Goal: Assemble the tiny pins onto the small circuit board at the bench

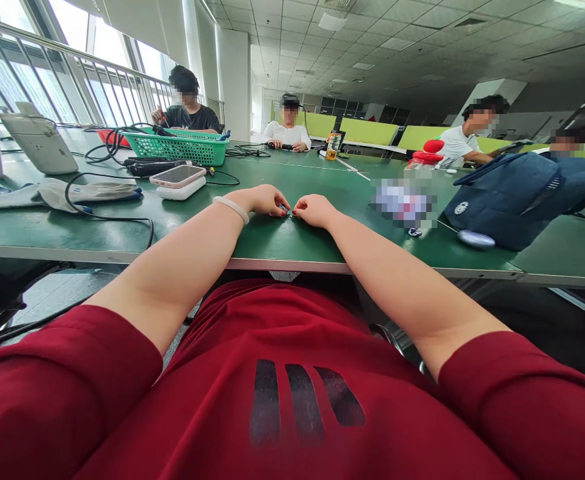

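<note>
Just above the green tabletop (292,248), near its front edge, my two hands meet almost fingertip to fingertip. My left hand (268,200), with a pale band (232,208) on its wrist, is closed in a pinch around a small dark, shiny piece (283,209). What kind of piece it is cannot be made out. My right hand (315,210) is pinched too, its fingertips close beside that piece. Whatever lies between the right fingers is too small or hidden to name.
On the left lie white gloves (57,195), a phone (177,176) on a white case, black cables and a green basket (177,147). To the right stand a navy backpack (517,200), a white mouse-like object (476,240) and a blurred packet (403,200). Several people sit around.
</note>
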The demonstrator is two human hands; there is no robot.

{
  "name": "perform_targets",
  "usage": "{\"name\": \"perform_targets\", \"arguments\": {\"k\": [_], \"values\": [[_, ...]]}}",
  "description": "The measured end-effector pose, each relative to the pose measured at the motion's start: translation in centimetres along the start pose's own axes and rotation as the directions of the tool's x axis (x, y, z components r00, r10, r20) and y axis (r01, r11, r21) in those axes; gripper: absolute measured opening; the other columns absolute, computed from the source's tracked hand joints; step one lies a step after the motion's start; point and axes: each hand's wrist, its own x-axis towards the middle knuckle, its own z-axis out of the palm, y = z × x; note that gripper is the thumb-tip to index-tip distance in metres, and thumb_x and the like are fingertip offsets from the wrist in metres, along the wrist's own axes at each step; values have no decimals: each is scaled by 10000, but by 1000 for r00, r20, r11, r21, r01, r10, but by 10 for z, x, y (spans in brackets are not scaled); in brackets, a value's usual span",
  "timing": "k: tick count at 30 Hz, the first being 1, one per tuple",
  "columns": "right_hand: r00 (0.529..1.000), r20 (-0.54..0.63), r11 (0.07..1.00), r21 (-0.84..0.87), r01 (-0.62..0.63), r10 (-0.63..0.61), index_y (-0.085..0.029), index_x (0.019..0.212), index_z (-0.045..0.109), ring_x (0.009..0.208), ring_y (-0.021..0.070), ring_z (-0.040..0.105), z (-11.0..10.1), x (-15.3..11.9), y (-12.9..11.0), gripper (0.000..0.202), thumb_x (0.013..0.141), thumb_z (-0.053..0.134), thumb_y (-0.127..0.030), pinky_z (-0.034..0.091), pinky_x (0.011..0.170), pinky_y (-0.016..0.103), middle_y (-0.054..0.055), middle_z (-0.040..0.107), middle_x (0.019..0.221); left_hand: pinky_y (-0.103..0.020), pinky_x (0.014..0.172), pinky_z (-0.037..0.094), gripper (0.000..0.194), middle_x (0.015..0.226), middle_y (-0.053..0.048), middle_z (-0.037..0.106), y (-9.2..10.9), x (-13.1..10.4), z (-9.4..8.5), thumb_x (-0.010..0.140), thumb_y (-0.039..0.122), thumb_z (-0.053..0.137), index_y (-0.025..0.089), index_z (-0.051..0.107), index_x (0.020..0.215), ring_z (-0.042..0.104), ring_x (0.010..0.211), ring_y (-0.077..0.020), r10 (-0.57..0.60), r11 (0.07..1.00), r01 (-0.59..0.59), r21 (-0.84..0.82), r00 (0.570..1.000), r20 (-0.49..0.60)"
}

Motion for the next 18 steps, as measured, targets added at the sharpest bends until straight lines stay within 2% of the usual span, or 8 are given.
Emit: {"name": "perform_targets", "arguments": {"k": [6, 9, 14, 18], "values": [[997, 41, 997, 9, 71, -72, -167, 889, 700, 743, 125, 578, -5, -5, -3, 248, 793, 632, -385, 406, 676, 225, 33, 702, 865, -201, 643, 384, 499, 743, -6, 686, 2, -1, -1, 697, 351, 620, 197, 678, 1168, 552, 667, -121, -8, 1000, 8, -1, 1000, 4], [996, 60, 997, 9, 72, -72, -168, 903, 705, 743, 121, 577, -7, -6, -4, 215, 783, 646, -336, 410, 688, 225, 30, 702, 877, -202, 651, 386, 495, 738, -4, 685, 1, -1, -1, 691, 365, 629, 202, 685, 1155, 555, 668, -121, -3, 1000, 3, -10, 1000, 6], [996, 63, 996, 59, 62, -66, -170, 937, 711, 742, 100, 592, -7, -4, -1, 200, 770, 606, -140, 426, 707, 204, 17, 711, 894, -216, 681, 402, 518, 770, -14, 700, -2, 0, 0, 682, 389, 640, 192, 684, 1159, 574, 683, -132, 10, 1000, -10, -21, 1000, 2], [1000, 10, 999, 34, 4, -5, -171, 942, 710, 792, 115, 611, -5, 0, 6, 183, 771, 645, -170, 440, 710, 209, 31, 711, 925, -210, 676, 404, 520, 763, -9, 704, -5, 3, 0, 675, 406, 658, 201, 688, 1152, 571, 660, -120, 25, 999, -25, -36, 1000, -2]]}}
